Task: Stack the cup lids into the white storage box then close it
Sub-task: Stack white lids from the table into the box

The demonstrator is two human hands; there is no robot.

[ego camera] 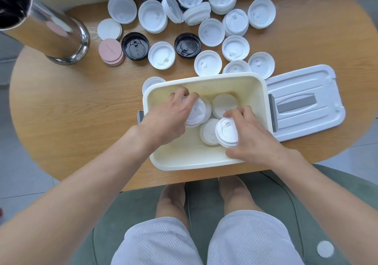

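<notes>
From the head view I am watching both hands working inside the white storage box (pixel 206 158), left fingers (pixel 185 95) clamped on a lid stack (pixel 197 111), right fingers (pixel 235 113) pinching a tilted lid (pixel 227 130), presumably to seat it on the lid beneath.

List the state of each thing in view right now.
Storage box: open, a few white lids inside.
Box cover: off, flat beside the box.
Left hand: grips a lid in the box.
Right hand: holds a tilted lid.
Loose lids: scattered on the table.
</notes>
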